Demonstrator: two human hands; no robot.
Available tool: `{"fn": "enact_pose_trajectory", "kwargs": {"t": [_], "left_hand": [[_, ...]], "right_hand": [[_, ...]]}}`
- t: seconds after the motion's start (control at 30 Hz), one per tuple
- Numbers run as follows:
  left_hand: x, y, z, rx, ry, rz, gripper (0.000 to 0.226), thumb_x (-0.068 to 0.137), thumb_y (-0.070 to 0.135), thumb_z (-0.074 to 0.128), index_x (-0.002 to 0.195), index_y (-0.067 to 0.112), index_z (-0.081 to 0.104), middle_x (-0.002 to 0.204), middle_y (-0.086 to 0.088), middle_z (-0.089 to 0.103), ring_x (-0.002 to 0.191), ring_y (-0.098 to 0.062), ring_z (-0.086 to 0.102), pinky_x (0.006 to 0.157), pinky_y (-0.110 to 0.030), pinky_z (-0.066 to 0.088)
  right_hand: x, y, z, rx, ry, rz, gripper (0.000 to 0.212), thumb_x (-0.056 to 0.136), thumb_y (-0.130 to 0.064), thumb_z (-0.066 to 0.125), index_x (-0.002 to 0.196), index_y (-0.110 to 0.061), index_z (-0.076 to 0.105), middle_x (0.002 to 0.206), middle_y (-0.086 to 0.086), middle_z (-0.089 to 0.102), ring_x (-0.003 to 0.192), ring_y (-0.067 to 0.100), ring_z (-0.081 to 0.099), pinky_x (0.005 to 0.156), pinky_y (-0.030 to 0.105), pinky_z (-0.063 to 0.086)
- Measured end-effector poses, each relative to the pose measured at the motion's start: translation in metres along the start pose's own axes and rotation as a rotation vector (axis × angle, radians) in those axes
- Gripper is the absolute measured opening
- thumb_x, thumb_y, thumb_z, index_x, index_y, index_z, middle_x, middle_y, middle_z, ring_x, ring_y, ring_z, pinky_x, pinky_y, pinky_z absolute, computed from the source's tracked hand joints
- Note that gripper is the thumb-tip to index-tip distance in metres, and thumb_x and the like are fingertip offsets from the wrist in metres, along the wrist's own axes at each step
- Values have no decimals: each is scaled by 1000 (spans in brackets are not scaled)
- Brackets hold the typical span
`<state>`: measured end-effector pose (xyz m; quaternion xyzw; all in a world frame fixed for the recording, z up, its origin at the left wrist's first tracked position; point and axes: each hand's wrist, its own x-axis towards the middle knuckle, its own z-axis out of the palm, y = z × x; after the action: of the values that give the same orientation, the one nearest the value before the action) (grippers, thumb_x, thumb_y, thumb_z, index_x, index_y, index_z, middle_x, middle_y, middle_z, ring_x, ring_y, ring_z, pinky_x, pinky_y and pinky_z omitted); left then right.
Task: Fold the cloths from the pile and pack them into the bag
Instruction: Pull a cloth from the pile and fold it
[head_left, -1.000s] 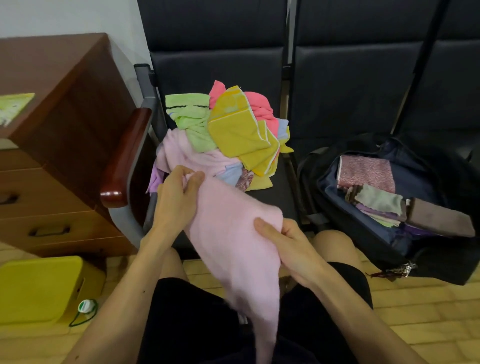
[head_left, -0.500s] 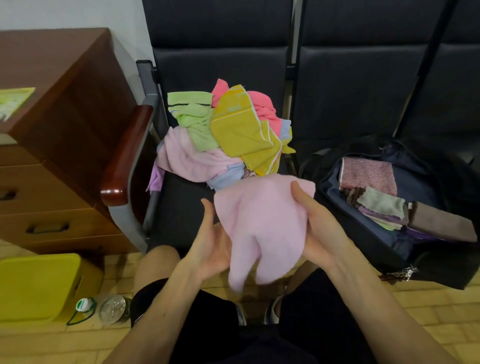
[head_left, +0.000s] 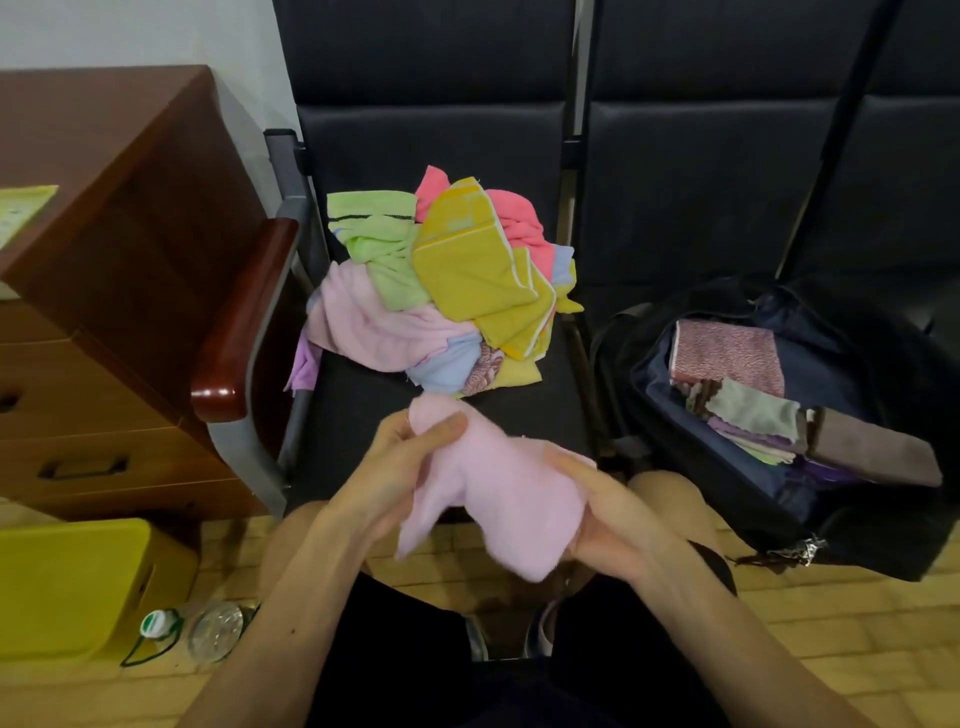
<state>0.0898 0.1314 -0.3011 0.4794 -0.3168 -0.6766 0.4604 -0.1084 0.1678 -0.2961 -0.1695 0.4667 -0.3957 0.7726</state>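
The person holds a pink cloth (head_left: 498, 493) in front of the chair seat (head_left: 363, 415): the left hand (head_left: 400, 467) pinches its top end, the right hand (head_left: 608, 525) grips its lower side. The pile (head_left: 441, 291) lies at the seat's back; the open bag (head_left: 779, 415) with folded cloths stands on the next seat

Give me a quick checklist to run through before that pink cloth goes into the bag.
1. Both hands hold the soft pink cloth: ok; left hand and right hand grip it.
2. Cloth folded flat: not ok; it is bunched, one end hanging.
3. Black open bag ready: ok; it lies open on the right seat.
4. Room in the bag: cannot tell; folded cloths already cover much of it.
5. Colourful cloth pile stable on the black chair seat: ok.
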Motion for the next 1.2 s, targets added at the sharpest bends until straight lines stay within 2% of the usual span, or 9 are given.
{"fn": "enact_pose_trajectory", "kwargs": {"t": [0.03,0.2,0.3,0.43,0.63,0.77,0.9,0.97,1.2], "left_hand": [[1,5,0,32,5,30,29,73,18,74,97,2,68,83,-15,73,71,-23,72,55,-30,57],[1,21,-9,168,-48,137,33,69,21,77,95,2,74,94,-17,76,86,-26,73,70,-30,58],[3,22,-12,227,-50,168,39,69,24,78,102,4,74,102,-16,75,95,-27,72,79,-34,57],[1,24,-9,288,-52,249,35,73,21,76,104,5,73,100,-11,77,92,-20,73,73,-25,57],[5,31,-9,295,41,251,35,73,27,76,102,7,74,99,-8,77,98,-23,73,87,-33,57],[13,36,-17,356,152,279,31,83,24,76,105,3,70,100,-8,76,100,-27,71,85,-37,58],[23,43,-25,419,281,241,73,67,42,89,120,10,51,110,-10,65,103,-30,66,87,-49,57],[24,50,-25,377,235,210,59,74,29,86,121,19,51,109,-10,63,101,-29,64,79,-42,56],[14,65,-27,612,-48,266,50,69,-1,83,111,24,70,110,-3,71,97,-12,71,75,-20,58]], "right_hand": [[2,-1,-3,7,-10,14,71,66,-33,83,126,-2,61,102,13,71,87,25,71,68,33,61],[-1,-27,-8,-132,59,-155,33,81,-6,70,112,1,68,104,15,75,92,23,74,74,33,62],[-1,-38,-4,-340,216,-292,43,83,-8,75,122,-2,61,109,11,73,98,26,72,79,36,61],[-2,-56,3,-492,385,-371,50,84,-20,78,121,-15,44,105,8,62,86,19,65,61,26,53],[-3,-70,5,-688,206,-344,48,80,-27,81,120,-22,55,107,10,67,87,21,68,62,26,54],[1,-80,5,-842,88,-300,43,72,-8,85,107,-19,63,101,11,72,96,29,70,88,42,58],[6,-87,13,-934,86,-381,30,76,-6,82,98,-19,66,101,17,73,93,32,71,80,45,60],[10,-91,15,-934,98,-417,31,76,-8,82,101,-17,67,106,17,71,90,27,70,68,34,61],[11,-107,20,-1212,127,-436,59,70,-27,88,123,-12,67,119,3,66,107,21,63,97,37,53]]}}
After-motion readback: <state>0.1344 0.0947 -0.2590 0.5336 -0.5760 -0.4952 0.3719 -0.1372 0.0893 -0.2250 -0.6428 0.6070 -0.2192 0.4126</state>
